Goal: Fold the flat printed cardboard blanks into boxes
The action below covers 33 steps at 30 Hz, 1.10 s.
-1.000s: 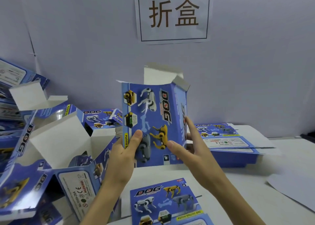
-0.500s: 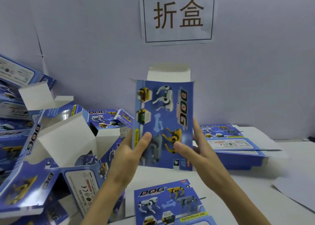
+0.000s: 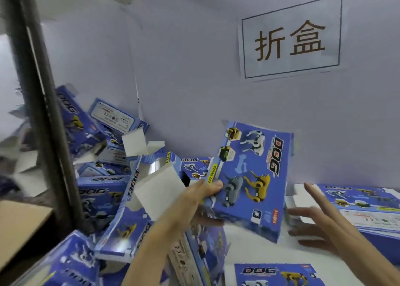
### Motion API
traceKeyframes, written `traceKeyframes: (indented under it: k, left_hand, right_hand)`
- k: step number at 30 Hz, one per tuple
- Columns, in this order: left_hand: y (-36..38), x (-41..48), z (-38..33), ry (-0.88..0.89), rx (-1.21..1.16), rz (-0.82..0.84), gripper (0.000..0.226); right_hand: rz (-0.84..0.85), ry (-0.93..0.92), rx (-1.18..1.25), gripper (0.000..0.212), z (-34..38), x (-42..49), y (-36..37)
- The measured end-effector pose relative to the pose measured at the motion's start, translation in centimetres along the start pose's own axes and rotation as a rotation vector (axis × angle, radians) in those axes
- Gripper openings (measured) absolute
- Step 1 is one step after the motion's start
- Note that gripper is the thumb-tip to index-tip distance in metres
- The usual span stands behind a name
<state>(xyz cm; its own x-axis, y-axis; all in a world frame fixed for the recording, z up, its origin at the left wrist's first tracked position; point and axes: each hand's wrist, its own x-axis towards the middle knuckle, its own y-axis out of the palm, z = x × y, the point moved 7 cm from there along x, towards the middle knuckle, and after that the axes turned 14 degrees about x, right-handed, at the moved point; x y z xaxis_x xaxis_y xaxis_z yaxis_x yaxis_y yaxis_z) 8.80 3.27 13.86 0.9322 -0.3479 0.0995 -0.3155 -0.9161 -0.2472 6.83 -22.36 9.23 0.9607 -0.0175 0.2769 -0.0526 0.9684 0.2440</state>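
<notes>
Lavender wall (image 3: pixel 194 80): fills the back of the view, behind everything else.
black post (image 3: pixel 43 112): runs from top to bottom at the far left, leaning a little, in front of the heap.
pile of folded boxes (image 3: pixel 104 190): blue printed boxes lie at all angles on the left, up against the wall; the nearest one has a white flap standing open.
table (image 3: pixel 259 255): a bare white patch shows under the held box, between the heap and the stack on the right.
sign (image 3: pixel 290 36): a white sheet on the wall at upper right, with a ruled frame and two brown characters.
stack of flat blanks (image 3: pixel 368 212): lies on the table at the right edge, printed side up.
held box (image 3: pixel 253 177): the task's piece, in the air above the table at centre. Its printed front, with dogs and "DOG", faces the camera and its top leans to the right. A narrow side panel with a yellow strip shows along its left edge.
loose blank (image 3: pixel 279 275): flat on the table at the bottom edge, partly cut off.
right hand (image 3: pixel 318 227): fingers straight and spread wide, holding nothing, just beside the box's lower right corner; blur hides whether the fingertips touch it.
left hand (image 3: pixel 194 201): grips the box at its lower left edge, thumb on the front, fingers behind.
</notes>
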Motion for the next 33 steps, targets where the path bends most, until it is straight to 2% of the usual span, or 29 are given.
traceKeyframes:
  k: [3, 6, 7, 8, 10, 12, 14, 16, 17, 20, 22, 24, 26, 28, 30, 33]
  left_hand:
    - [-7.1, 0.8, -4.8, 0.127, -0.339, -0.187, 0.030]
    - [-16.0, 2.2, -8.6, 0.310, -0.735, -0.561, 0.052]
    - [-17.7, 2.7, -9.1, 0.338, -0.795, -0.611, 0.061]
    - [-18.3, 3.2, -9.2, 0.343, -0.836, -0.598, 0.068]
    - [-16.6, 4.8, -7.6, 0.238, -0.851, -0.458, 0.080]
    - [-12.9, 5.5, -5.6, 0.029, -0.591, -0.363, 0.079]
    - [-9.4, 5.2, -4.4, -0.072, -0.221, -0.353, 0.056]
    - [-5.2, 4.8, -4.2, 0.001, 0.069, -0.307, 0.027]
    - [-2.8, 4.4, -4.1, 0.078, 0.215, -0.255, 0.021]
    - [6.1, 3.0, -1.2, 0.287, 0.747, 0.029, 0.029]
    - [11.2, 2.2, 3.9, 0.255, 1.068, 0.236, 0.035]
    - [14.2, 1.2, 9.3, 0.128, 1.303, 0.352, 0.043]
    - [15.6, 0.4, 13.0, 0.049, 1.420, 0.356, 0.053]
    - [16.2, -0.3, 14.4, 0.084, 1.450, 0.302, 0.056]
    - [16.3, -0.8, 14.0, 0.212, 1.418, 0.249, 0.051]
    - [15.9, -2.2, 12.2, 0.332, 1.390, 0.245, 0.041]
  right_hand:
    - [0.006, -0.032, -0.019, 0.052, 0.4, -0.1, 0.3]
    - [-0.013, -0.039, 0.023, 0.046, 0.7, -0.5, 0.6]
    - [-0.014, -0.040, 0.020, 0.045, 0.7, -0.6, 0.7]
    - [-0.013, -0.040, 0.015, 0.044, 0.8, -0.7, 0.9]
    - [0.006, -0.024, -0.006, 0.046, 0.8, -1.1, 1.5]
    - [0.037, 0.000, -0.080, 0.064, 0.7, -1.5, 2.0]
    - [0.079, 0.041, -0.196, 0.066, 0.2, -1.8, 2.4]
    - [0.121, 0.096, -0.352, 0.051, -0.6, -1.7, 2.5]
    - [0.145, 0.127, -0.454, 0.041, -1.1, -1.7, 2.5]
    - [0.207, 0.190, -0.759, 0.023, -2.7, -1.6, 2.3]
    - [0.251, 0.231, -0.941, 0.022, -4.9, -1.8, 2.2]
    - [0.236, 0.229, -1.103, 0.025, -7.0, -2.5, 1.6]
    - [0.237, 0.162, -1.222, 0.030, -9.1, -4.3, 1.3]
    - [0.243, 0.017, -1.397, 0.040, -10.3, -6.4, 1.0]
    - [0.199, -0.143, -1.308, 0.047, -9.3, -8.2, 1.0]
    - [0.277, -0.071, -1.176, 0.036, -9.4, -9.1, 0.2]
